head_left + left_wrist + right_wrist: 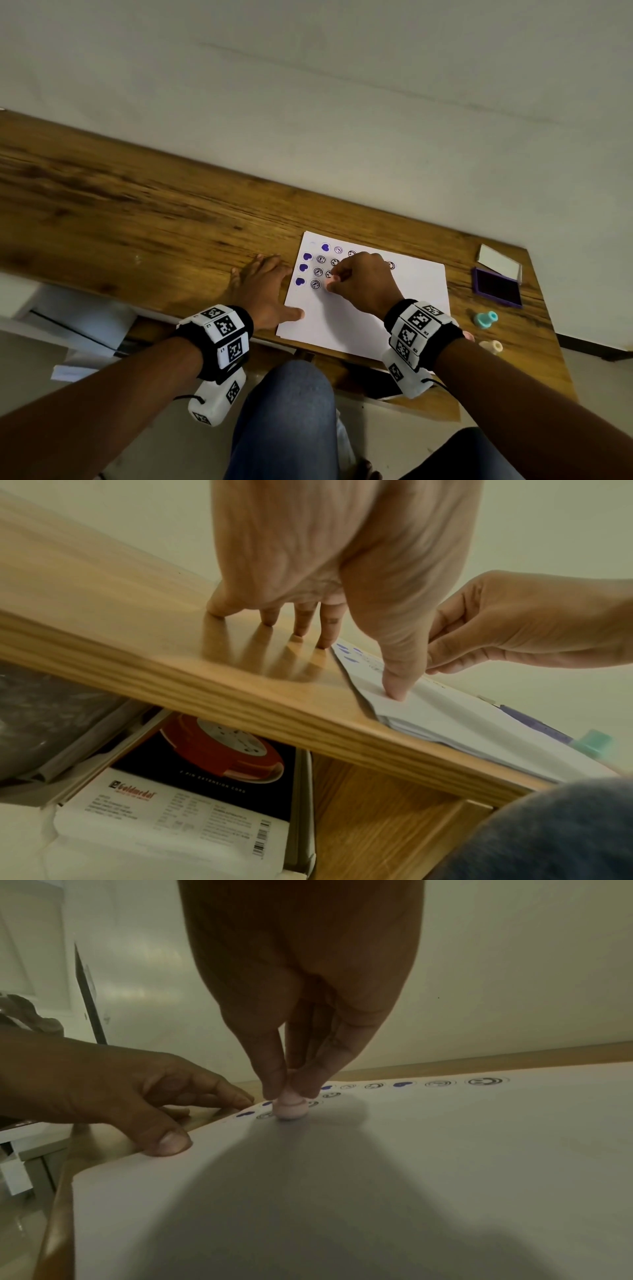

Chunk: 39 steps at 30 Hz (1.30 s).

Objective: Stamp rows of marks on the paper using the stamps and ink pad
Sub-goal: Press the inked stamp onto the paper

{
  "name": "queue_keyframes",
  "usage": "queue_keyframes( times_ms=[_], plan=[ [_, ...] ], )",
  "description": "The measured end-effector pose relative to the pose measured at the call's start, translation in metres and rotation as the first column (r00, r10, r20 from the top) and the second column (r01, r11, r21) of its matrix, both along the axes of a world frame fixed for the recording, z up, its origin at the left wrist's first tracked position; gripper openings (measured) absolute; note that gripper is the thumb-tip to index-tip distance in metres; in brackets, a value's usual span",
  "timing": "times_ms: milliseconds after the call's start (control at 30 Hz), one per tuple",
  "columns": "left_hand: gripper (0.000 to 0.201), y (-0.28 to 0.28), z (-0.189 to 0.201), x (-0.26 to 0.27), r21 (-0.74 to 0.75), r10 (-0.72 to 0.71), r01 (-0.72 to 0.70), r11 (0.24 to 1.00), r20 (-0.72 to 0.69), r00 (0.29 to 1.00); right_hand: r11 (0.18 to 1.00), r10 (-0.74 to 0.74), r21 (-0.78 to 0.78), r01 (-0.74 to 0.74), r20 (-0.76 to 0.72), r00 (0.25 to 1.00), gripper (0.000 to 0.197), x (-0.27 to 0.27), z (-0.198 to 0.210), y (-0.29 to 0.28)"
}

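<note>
Pinched between thumb and fingertips of the right hand (363,281), a small pale pink stamp (290,1108) stands upright w/ its base flat on the paper (394,308) — just beside the nearest smiley marks (317,272), near the sheet's left edge. Left hand (263,291) lies spread and relaxed, fingers on the wooden desk (137,219) next to the paper, thumb (394,688) pressing down on the sheet's near-left corner; it holds nothing.

Paper sits toward the desk's right end, by the front edge. Far-left portion carries purple heart marks (303,267) in a column, then columns of round smiley prints to their right; some are hidden under the right hand. Right of the sheet: purple ink pad (496,286), lid open, and nearer the front edge a teal stamp (485,320) and a cream stamp (491,346) — both lying apart from the paper.

Under the desktop, an open drawer holds an extension cord box (192,799).
</note>
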<state>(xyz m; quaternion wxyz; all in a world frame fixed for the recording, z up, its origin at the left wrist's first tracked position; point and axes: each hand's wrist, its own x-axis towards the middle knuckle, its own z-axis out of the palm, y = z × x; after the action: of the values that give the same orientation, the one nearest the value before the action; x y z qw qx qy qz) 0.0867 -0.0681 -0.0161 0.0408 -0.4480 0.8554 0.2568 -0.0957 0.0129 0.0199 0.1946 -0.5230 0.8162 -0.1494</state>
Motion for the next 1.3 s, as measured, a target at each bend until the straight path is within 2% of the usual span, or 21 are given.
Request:
queue_keyframes(
  times_ms=[167,400,500,733,1133,1233,1300],
  plan=[
    [0.092,-0.001,0.000,-0.003,0.004,0.007,-0.007,1.000,0.011,1.000,0.999,0.030,0.027,-0.030,0.000,1.000,0.025,0.002,-0.002,-0.005],
    [0.091,-0.001,0.005,-0.007,0.016,0.024,-0.025,1.000,0.038,0.999,0.982,0.051,0.178,-0.067,0.094,0.994,0.018,-0.005,0.015,-0.025],
    [0.089,-0.001,0.005,-0.007,0.031,0.034,-0.035,0.999,0.031,0.999,0.974,0.078,0.207,-0.094,0.084,0.993,0.019,-0.005,0.017,-0.030],
    [0.089,-0.002,0.003,-0.009,0.020,0.028,-0.029,0.999,0.027,0.999,0.990,0.020,0.135,-0.038,0.130,0.991,0.022,-0.007,0.007,-0.023],
    [0.090,-0.005,0.000,-0.014,0.001,0.056,-0.056,0.998,0.068,0.996,0.985,0.074,0.157,-0.073,-0.004,0.997,0.031,0.004,0.013,-0.019],
    [0.089,-0.004,0.004,-0.016,0.001,0.056,-0.056,0.998,0.072,0.996,0.994,0.060,0.092,-0.059,0.002,0.998,0.032,0.000,0.014,-0.013],
    [0.089,-0.004,0.005,-0.016,0.012,0.059,-0.061,0.998,0.078,0.995,0.999,-0.005,-0.034,0.007,0.037,0.999,0.026,-0.010,0.021,-0.005]
  ],
)
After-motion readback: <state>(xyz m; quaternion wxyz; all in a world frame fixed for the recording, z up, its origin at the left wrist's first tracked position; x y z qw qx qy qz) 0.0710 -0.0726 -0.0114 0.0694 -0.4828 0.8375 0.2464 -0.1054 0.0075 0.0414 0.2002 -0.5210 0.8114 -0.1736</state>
